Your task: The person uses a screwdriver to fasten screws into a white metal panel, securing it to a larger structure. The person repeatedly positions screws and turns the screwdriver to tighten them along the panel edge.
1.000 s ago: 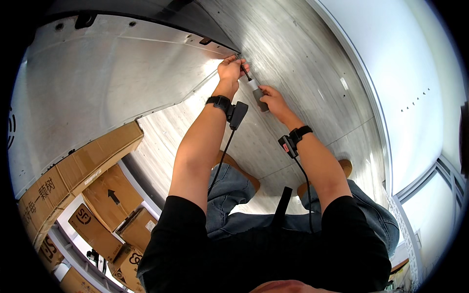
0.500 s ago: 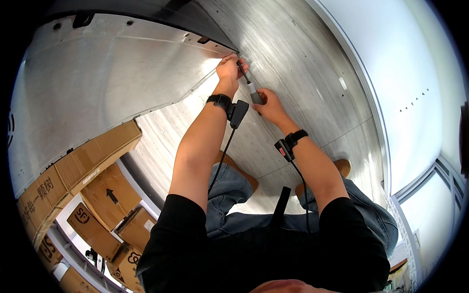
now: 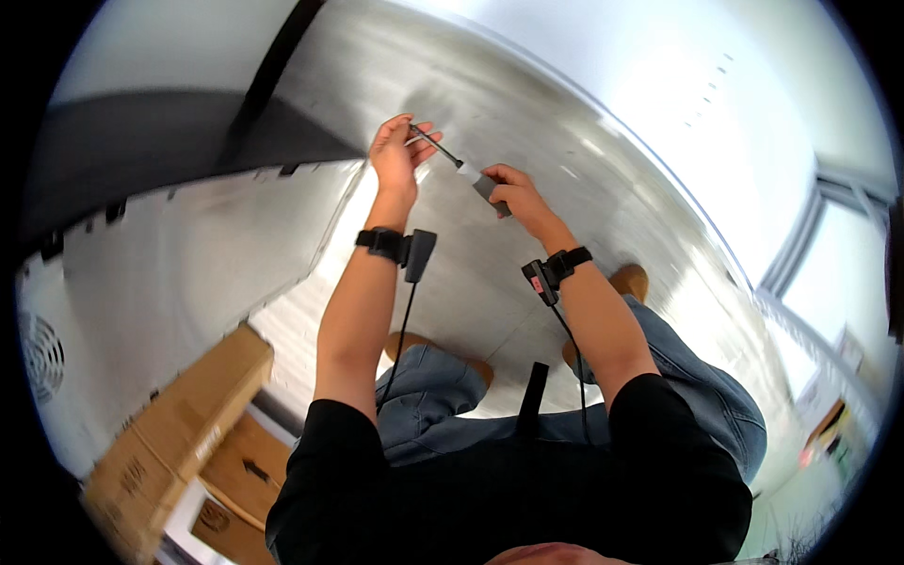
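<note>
Silver metal on the far left: a big panel with round vent slots near its left end and a dark band along its upper edge. Brown cardboard box sits by its near end, kinda blurry.

So here's what just changed: half a second ago the screwdriver's tip was right up at the panel's far corner, and now it's off to the right of it, out over the pale floor. The whole view has swung too, so way more of that dark band shows. My read: nothing's being turned at the corner right now, the tool's just out in the open between both hands.

Next along, the left hand is up just beside that corner (can't tell if they touch). Its thumb and forefinger are at the tip of the screwdriver, other fingers fanned out. Whether they're really pinching the tip, or some tiny part on it, I can't tell, too small.

From there the shaft slants down and right to a white collar and a grey handle, and the right hand has its fingers wrapped around that handle. So the screwdriver bridges the gap, tip at the left, handle at the right.

Far right, there's a white panel past the floor.
</note>
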The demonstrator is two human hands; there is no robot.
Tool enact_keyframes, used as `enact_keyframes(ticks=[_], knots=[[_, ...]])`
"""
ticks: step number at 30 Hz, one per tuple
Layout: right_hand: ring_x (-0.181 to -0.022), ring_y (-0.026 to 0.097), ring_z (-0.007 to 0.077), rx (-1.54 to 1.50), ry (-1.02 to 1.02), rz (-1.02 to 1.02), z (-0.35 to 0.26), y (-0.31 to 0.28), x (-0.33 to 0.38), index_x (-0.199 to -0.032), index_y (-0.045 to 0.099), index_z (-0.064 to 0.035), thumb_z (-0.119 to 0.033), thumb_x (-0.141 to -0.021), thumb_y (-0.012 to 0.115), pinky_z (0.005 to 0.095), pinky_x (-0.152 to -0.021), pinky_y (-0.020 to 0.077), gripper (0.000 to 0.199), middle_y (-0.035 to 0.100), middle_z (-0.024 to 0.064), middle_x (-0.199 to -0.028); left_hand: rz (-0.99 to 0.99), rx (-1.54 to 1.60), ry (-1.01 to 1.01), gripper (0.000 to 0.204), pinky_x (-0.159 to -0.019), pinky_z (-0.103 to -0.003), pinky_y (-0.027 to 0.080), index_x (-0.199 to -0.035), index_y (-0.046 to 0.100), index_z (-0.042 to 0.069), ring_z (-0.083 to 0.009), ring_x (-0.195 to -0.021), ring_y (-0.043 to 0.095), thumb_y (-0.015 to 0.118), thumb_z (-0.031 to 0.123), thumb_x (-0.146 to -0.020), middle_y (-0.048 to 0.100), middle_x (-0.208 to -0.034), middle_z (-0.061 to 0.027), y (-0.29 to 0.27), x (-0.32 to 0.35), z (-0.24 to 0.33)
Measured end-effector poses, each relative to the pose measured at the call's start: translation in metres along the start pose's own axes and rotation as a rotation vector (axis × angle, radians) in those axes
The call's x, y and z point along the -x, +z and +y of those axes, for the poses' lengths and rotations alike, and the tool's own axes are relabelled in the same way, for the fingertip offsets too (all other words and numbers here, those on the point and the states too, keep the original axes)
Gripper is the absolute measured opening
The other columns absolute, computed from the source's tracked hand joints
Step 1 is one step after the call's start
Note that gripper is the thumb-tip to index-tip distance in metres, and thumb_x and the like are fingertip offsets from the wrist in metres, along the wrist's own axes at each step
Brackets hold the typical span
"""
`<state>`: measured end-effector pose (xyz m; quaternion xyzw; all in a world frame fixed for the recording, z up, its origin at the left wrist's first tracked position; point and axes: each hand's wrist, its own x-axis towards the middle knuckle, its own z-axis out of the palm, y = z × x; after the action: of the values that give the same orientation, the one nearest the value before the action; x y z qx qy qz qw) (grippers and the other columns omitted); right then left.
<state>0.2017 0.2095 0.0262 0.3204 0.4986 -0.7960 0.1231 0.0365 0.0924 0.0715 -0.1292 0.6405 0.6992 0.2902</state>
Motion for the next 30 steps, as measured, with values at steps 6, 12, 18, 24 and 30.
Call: enact_keyframes(ticks=[6,12,18,24,30], knots=[[-0.076,0.050,0.0152,-0.201,-0.102,0.142,-0.005,-0.065,0.055,-0.104,0.058,-0.0035,-0.012,-0.072,0.049,0.0283,-0.057,0.0446,0.034,0.054,0.0050,-0.090,-0.411,-0.164,-0.041,0.018,-0.072,-0.031,0.055,-0.105,0.060,0.003,-0.0205,-0.085,0.066,0.052,0.014,-0.094,0.065,-0.097,-0.0114,0.081,-0.006,-0.006],[-0.059,0.050,0.0137,-0.307,-0.250,0.392,-0.018,-0.118,0.100,-0.100,0.058,-0.0029,-0.011,-0.065,0.047,0.0266,-0.046,0.0429,0.038,0.054,0.0055,-0.079,-0.658,-0.214,0.087,0.016,-0.069,-0.023,0.044,-0.100,0.066,0.003,-0.0085,-0.075,0.053,0.061,0.013,-0.090,0.062,-0.086,-0.0001,0.189,0.004,-0.018],[-0.061,0.051,0.0156,-0.498,-0.390,0.466,0.008,-0.138,0.127,-0.098,0.059,-0.0028,-0.010,-0.066,0.047,0.0290,-0.048,0.0437,0.035,0.052,0.0065,-0.077,-0.686,-0.508,0.345,0.015,-0.065,-0.023,0.046,-0.095,0.070,0.003,-0.0072,-0.072,0.056,0.064,0.014,-0.086,0.065,-0.080,-0.0009,0.254,0.032,-0.046],[-0.068,0.051,0.0169,-0.733,-0.451,0.650,0.032,-0.151,0.133,-0.108,0.054,-0.0012,-0.012,-0.068,0.043,0.0293,-0.050,0.0423,0.043,0.053,0.0082,-0.077,-0.735,-0.858,0.875,0.009,-0.074,-0.034,0.046,-0.087,0.072,0.010,-0.0207,-0.078,0.058,0.067,0.014,-0.081,0.066,-0.079,-0.0043,0.290,0.040,-0.086],[-0.068,0.052,0.0174,-0.812,-0.457,0.670,0.042,-0.156,0.137,-0.108,0.053,-0.0013,-0.012,-0.068,0.044,0.0302,-0.051,0.0425,0.042,0.053,0.0079,-0.078,-0.711,-0.975,1.176,0.005,-0.077,-0.034,0.040,-0.081,0.073,0.015,-0.0192,-0.079,0.052,0.071,0.018,-0.078,0.062,-0.072,0.0018,0.303,0.032,-0.106]])
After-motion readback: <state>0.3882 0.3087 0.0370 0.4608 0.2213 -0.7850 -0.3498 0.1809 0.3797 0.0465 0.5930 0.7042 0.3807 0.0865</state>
